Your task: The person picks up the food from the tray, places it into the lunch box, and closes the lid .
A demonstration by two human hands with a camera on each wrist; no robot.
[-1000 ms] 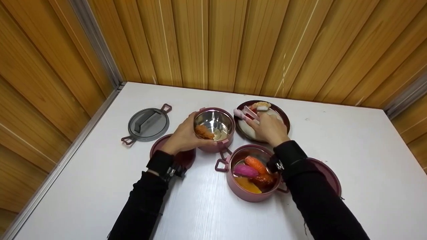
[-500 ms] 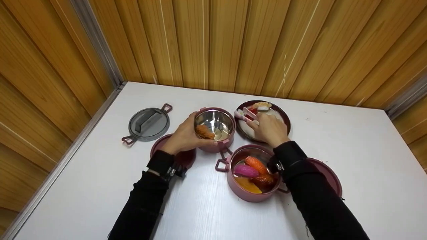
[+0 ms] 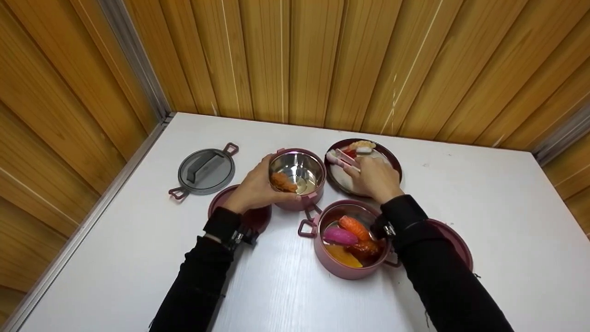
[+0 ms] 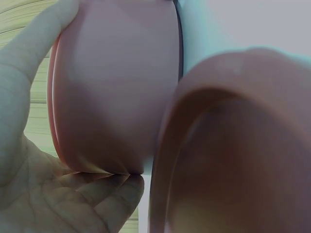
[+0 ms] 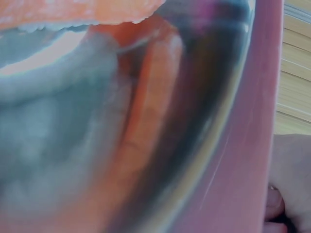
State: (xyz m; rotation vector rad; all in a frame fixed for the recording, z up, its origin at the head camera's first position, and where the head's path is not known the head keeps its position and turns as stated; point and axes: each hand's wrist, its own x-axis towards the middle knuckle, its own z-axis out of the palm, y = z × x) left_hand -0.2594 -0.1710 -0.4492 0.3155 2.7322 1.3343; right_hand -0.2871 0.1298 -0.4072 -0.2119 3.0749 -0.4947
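Barely shifted in 1 second, the right hand (image 3: 377, 179) grips pink tongs (image 3: 339, 161) over the plate (image 3: 341, 180), though whether they hold anything is unclear, while the left hand (image 3: 257, 188) grips the rear pot (image 3: 310, 167) containing 1 fried piece (image 3: 282, 182), so work looks little advanced.

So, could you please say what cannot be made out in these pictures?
- Head view: bowl, partly hidden by the left hand and wrist.
- Head view: red disc, partly hidden by the right sleeve.
- Head view: whether the tongs grip anything, too small to tell.
- Right wrist view: right hand, mostly hidden by the pot and cut by the edge.
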